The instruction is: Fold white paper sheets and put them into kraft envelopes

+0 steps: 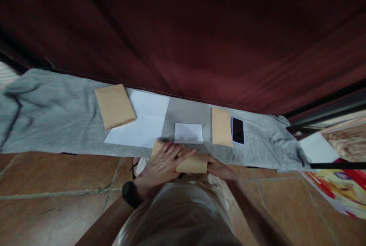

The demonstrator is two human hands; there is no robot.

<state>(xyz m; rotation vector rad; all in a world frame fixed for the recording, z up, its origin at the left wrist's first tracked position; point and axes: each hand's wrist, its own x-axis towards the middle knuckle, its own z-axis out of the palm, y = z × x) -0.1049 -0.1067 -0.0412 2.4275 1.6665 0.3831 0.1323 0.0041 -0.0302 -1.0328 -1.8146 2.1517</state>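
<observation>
A brown paper envelope [196, 163] is held close to my body at the near edge of the grey cloth. My left hand [167, 160] lies flat over its left half with the fingers spread, and a dark watch is on that wrist. At the envelope's right end, my right hand [219, 168] is closed on the edge, its fingertips partly hidden. Just beyond the envelope lies a folded white paper [188, 133]. Farther left, a stack of brown envelopes [115, 106] rests partly on white sheets [147, 114].
Another brown envelope [222, 126] lies to the right, beside a phone [238, 130] with a dark screen. The narrow surface under the grey cloth [57, 112] runs along a dark red panel [183, 48]. A colourful printed bag or box [340, 189] is at the lower right.
</observation>
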